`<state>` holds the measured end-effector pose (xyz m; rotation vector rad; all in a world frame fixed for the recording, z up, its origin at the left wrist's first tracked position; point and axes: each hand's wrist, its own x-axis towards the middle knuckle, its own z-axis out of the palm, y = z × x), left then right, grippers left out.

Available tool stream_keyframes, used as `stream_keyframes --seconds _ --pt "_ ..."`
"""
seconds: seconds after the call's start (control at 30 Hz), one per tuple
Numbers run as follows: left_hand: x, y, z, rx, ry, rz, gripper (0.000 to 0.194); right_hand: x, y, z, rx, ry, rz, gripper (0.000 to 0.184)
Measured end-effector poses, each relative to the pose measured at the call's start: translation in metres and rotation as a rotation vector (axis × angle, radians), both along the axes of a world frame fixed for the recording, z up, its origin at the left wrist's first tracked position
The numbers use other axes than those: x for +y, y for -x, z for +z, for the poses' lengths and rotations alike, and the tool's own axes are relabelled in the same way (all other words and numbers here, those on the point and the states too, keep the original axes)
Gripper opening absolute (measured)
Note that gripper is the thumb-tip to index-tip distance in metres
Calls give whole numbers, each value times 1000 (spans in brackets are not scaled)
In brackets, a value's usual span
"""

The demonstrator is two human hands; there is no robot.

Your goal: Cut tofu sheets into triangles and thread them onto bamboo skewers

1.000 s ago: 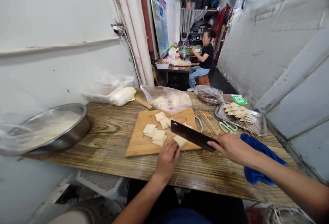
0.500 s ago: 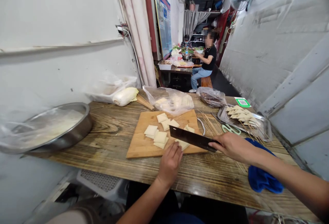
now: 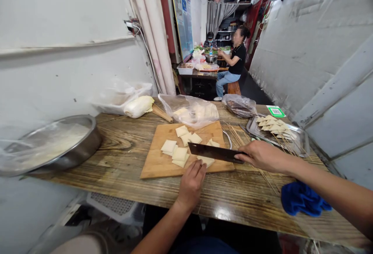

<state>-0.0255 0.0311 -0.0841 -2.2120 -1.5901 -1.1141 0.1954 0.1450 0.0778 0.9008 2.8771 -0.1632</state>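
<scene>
At a wooden table (image 3: 119,164), the left hand (image 3: 190,182), fingers half-bent, rests its tips at the edge of a pale slab (image 3: 208,161) on a cutting board (image 3: 154,166), though whether it pinches the slab cannot be made out; the right hand (image 3: 259,155) is wrapped around the handle of a cleaver (image 3: 214,153) angled just beyond. A clean slice would call for fingertips tucked back and an even stroke. Pale squares (image 3: 179,153) sit left of the blade, a plastic bag (image 3: 190,114) behind the board, two people (image 3: 239,58) farther off.
</scene>
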Motion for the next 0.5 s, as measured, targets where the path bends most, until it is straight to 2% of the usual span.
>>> stream_keyframes --seconds 0.5 --pt "0 -1 -1 -9 -10 14 42 -2 0 -1 5 36 -13 45"
